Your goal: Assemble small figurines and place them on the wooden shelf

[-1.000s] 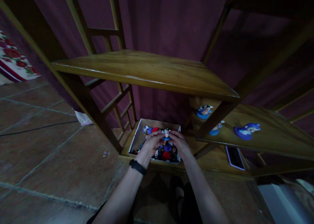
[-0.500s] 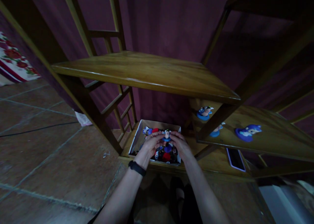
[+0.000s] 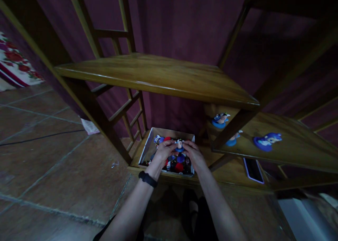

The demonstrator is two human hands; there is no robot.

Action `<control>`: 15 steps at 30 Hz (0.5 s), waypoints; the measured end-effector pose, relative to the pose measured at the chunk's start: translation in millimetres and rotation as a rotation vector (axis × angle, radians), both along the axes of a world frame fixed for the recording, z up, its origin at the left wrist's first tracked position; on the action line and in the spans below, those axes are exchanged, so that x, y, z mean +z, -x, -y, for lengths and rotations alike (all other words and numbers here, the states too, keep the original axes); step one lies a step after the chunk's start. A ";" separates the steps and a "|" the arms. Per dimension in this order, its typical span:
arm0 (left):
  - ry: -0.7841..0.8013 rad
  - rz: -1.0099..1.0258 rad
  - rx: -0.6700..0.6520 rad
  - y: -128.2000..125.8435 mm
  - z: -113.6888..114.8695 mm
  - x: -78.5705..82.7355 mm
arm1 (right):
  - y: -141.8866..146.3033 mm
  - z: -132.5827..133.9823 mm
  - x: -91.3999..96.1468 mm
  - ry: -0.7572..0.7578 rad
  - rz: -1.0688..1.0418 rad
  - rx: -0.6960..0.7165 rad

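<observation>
A small figurine (image 3: 180, 144) with a blue base is held upright between both my hands, over a shallow white box (image 3: 144, 151). My left hand (image 3: 165, 152), with a dark band on its wrist, grips the figurine from the left. From the right, the fingers of my right hand (image 3: 193, 152) close on its other side. Several more figurines (image 3: 180, 159) in red, blue and black lie packed in the box beneath my hands. My palms and forearms hide part of the box's contents.
The box stands on the low wooden shelf (image 3: 206, 168) under a higher shelf (image 3: 153, 73). To the right, a blue-based figurine (image 3: 220, 120) and a purple figurine (image 3: 267, 141) stand on another shelf. A phone (image 3: 253, 170) lies below them. Slanting posts (image 3: 232, 128) frame the shelves.
Both hands stay around the figurine over the box, with only slight finger movement. The view has shifted very slightly.
</observation>
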State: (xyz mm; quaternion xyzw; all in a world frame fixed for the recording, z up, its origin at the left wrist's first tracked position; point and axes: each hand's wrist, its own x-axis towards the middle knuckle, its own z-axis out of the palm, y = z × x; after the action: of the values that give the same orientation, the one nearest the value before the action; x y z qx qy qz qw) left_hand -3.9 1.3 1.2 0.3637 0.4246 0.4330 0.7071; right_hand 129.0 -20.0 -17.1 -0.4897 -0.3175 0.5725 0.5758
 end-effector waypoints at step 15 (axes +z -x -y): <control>0.048 0.028 0.034 0.1 -0.5 -1.4 | 0.6 -2.2 -4.1 0.032 0.009 -0.035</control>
State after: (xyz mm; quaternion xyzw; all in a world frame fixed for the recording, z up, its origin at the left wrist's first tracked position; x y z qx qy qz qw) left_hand -3.9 1.8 -0.3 0.3332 0.4312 0.4396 0.7140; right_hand 128.4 -17.9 -21.3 -0.5067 -0.3024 0.5652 0.5764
